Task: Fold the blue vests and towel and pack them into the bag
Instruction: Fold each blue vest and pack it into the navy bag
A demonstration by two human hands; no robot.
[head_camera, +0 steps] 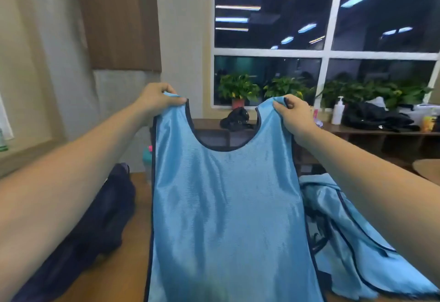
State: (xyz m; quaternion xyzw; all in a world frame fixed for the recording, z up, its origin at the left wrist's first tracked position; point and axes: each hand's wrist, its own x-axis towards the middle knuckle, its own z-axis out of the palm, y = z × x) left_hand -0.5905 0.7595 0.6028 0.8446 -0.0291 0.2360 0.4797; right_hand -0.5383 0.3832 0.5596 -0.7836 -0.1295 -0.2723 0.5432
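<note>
A shiny light-blue vest [226,206] with dark trim hangs spread out in front of me above the wooden table [133,242]. My left hand [158,98] pinches its left shoulder strap and my right hand [294,113] pinches its right strap, both raised at the same height. More blue vest fabric [352,237] lies crumpled on the table to the right. A dark navy bag or cloth [95,225] lies on the table to the left, partly hidden by my left arm. I cannot pick out the towel.
A low wooden shelf [381,135] runs behind the table under a window, holding potted plants [238,89], a white pump bottle [338,111] and dark clothing [376,117]. A teal bottle [147,156] stands at the table's far edge.
</note>
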